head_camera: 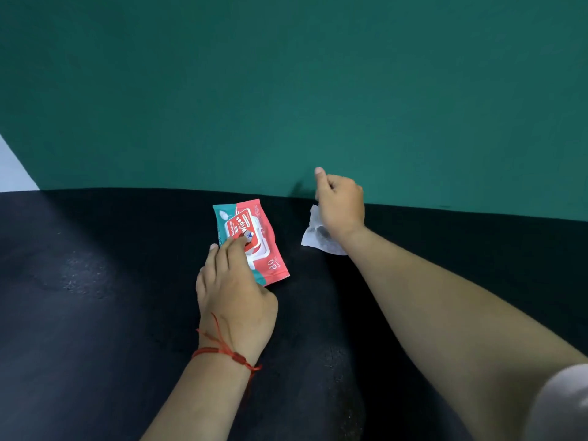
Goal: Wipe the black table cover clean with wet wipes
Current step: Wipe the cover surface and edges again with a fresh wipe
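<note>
Both hands over black table cover [95, 281]
Left hand [234, 291] presses wet wipes pack [261, 224], fingers nearly straight; right hand [342, 205] fingers curl round smudged wipe [313, 237].

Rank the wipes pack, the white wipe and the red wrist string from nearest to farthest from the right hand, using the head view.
1. white wipe: right at the right hand, showing beneath it.
2. wipes pack: to its left, on the black cover.
3. red wrist string: on the left wrist, closest to the camera.
</note>
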The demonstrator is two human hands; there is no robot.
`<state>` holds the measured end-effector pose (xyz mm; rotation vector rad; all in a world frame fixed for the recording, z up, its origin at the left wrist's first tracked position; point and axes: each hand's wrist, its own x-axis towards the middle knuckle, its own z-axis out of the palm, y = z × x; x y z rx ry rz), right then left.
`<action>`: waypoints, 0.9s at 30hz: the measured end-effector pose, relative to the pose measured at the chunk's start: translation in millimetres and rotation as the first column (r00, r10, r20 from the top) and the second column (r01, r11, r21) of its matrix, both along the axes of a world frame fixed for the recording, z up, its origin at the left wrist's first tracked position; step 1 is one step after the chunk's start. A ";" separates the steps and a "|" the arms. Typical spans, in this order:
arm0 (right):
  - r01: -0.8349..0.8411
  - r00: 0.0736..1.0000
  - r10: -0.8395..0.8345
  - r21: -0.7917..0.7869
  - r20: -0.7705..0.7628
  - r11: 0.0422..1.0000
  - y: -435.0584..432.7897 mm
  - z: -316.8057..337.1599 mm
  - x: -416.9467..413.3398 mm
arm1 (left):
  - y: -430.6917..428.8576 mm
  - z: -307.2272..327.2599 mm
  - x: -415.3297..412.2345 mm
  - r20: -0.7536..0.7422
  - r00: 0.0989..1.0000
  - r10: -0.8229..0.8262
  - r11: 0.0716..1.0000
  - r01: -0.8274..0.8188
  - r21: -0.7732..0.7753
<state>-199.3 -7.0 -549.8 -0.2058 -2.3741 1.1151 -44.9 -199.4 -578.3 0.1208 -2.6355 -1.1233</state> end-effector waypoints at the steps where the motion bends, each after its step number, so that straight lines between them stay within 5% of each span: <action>1: -0.037 0.998 0.042 -0.136 0.036 0.990 5.1 5.7 1.3 | 1.7 -0.1 -0.3 0.001 1.000 -0.004 1.000 0.004 -0.004; 5: -0.070 0.976 0.152 -0.438 0.155 0.896 15.6 22.3 12.6 | 1.1 -0.4 -0.6 0.013 1.000 -0.003 1.000 0.003 -0.014; 8: -0.128 0.955 0.138 -0.055 0.264 0.990 18.6 23.1 31.0 | 1.0 1.0 0.9 0.024 1.000 -0.003 1.000 0.003 -0.013; 12: -0.368 0.839 0.124 0.386 0.529 0.846 1.1 3.1 56.6 | 1.2 3.9 2.1 0.020 1.000 -0.013 1.000 0.013 -0.013; 19: -0.258 0.866 0.089 0.287 0.492 0.923 2.1 10.3 37.5 | 0.3 2.5 1.0 0.031 1.000 -0.007 1.000 0.007 -0.018; 23: -0.145 0.975 0.020 0.571 0.220 0.808 7.8 8.1 50.7 | -0.9 2.3 0.7 0.021 1.000 0.004 1.000 -0.004 -0.002; 27: -0.369 0.764 -0.019 0.462 0.645 0.806 0.3 -5.8 58.4 | 2.5 5.1 -0.3 0.014 1.000 -0.008 1.000 0.008 -0.007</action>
